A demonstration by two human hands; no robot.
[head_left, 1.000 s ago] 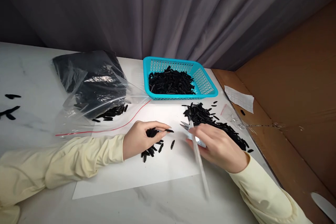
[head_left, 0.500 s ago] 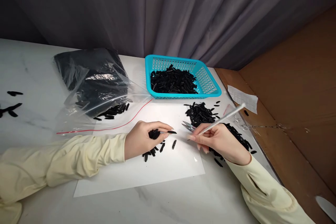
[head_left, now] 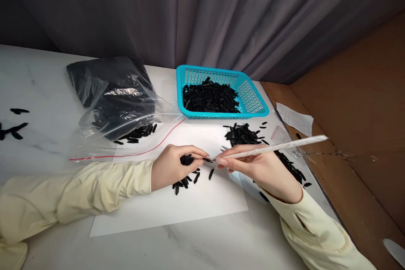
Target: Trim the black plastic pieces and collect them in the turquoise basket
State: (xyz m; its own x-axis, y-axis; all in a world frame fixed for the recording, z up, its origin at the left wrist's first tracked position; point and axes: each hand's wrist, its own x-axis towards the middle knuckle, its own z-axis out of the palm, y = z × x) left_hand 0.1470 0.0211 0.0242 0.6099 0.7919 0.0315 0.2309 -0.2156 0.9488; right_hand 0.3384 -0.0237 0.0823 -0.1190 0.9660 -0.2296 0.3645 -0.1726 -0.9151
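My left hand (head_left: 177,166) pinches a small black sliver (head_left: 207,160) between thumb and forefinger, with more black slivers (head_left: 186,160) under its palm. My right hand (head_left: 253,162) is closed in a pen grip on a slender tool with a white-wrapped shaft (head_left: 284,143). The tool's thin tip meets or nearly meets the held sliver; I cannot tell which. Behind the right fingers, pointed metal tips (head_left: 224,149) stick out, their rest hidden. One loose sliver (head_left: 211,174) lies on the white paper (head_left: 171,215) between the hands.
A blue basket (head_left: 221,114) of black slivers stands at the back. Left of it lies a clear zip bag (head_left: 123,93) with dark contents. A pile of slivers (head_left: 242,134) sits beyond my right hand. Brown boards (head_left: 351,105) and a paper slip (head_left: 294,119) are at right.
My right hand has moved left to the sliver in my left hand, and the white shaft has tipped lower, pointing farther right. My left hand holds its place.
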